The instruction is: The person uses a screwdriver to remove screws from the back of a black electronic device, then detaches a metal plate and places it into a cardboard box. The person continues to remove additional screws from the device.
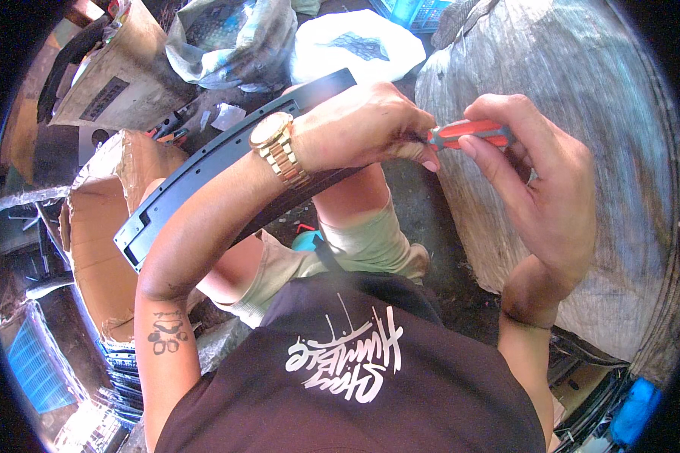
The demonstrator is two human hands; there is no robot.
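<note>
A screwdriver [472, 134] with an orange-red and grey handle lies level in my right hand [555, 181], the thumb and fingers closed around it. Its grey collar meets the fingertips of my left hand [378, 124], and the shaft is out of sight there. My left fingers are curled together, and what they grip is hidden. Under my left wrist and forearm, a long black panel [204, 172] with small holes along its edge slants across my thighs. My left hand lies over the panel's right end.
A torn cardboard box [102, 249] stands at the left, behind it a dirty beige bin [125, 79]. A grey sack [238, 38] and a white bag [359, 49] are at the far side. One big woven sack [551, 60] fills the right; a blue crate [45, 359] sits lower left.
</note>
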